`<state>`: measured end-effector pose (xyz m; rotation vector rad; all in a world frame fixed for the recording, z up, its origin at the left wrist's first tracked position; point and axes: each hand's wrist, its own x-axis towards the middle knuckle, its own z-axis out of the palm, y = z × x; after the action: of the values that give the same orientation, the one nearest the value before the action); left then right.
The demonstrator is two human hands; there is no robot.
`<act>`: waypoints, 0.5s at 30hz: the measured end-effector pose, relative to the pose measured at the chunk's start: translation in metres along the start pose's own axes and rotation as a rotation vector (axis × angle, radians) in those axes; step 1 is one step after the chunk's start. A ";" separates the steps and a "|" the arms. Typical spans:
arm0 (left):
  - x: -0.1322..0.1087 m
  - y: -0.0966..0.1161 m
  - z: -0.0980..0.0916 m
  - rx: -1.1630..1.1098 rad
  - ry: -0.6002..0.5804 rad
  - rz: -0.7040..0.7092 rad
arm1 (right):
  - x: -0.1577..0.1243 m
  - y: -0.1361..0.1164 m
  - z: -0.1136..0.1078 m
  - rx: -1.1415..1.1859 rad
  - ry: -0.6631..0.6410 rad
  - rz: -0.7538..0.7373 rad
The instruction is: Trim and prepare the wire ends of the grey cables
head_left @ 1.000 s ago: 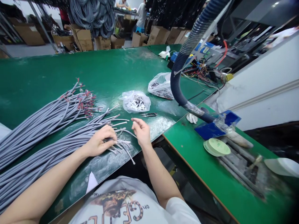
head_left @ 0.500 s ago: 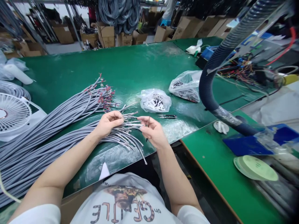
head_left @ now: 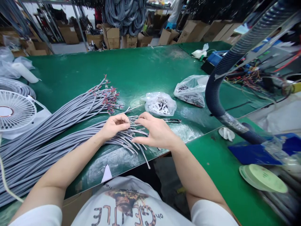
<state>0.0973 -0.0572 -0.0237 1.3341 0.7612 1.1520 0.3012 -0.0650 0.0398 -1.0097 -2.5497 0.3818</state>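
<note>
Near bundle of grey sheathed cables [head_left: 58,147] lies flat across green tabletop [head_left: 141,69], stripped ends [head_left: 137,147] fanned at the front edge. Left hand [head_left: 115,125] closed, pinching several ends. Right hand [head_left: 156,133] arched over them, fingers spread; cannot tell if it grips. Judged: light, limp, smooth-jacketed; bare conductors thin, easily bent. Best held on the jacket just behind the strip.

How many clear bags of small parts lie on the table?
2: near bag beside the snips; far bag to its right, by the hose; others may be hidden.
</note>
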 end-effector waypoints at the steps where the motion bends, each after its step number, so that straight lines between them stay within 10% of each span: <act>1: 0.000 0.000 0.000 0.002 -0.010 0.000 | 0.004 -0.002 0.000 -0.054 -0.039 -0.013; 11: -0.003 0.000 -0.004 -0.091 -0.128 -0.131 | 0.025 0.016 0.006 0.490 -0.368 -0.077; 15: -0.001 0.003 -0.007 -0.277 -0.077 -0.133 | 0.025 0.032 0.029 0.750 -0.292 0.075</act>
<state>0.0896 -0.0557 -0.0218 1.0736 0.6009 1.0521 0.2911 -0.0283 0.0078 -0.7846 -2.2639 1.4576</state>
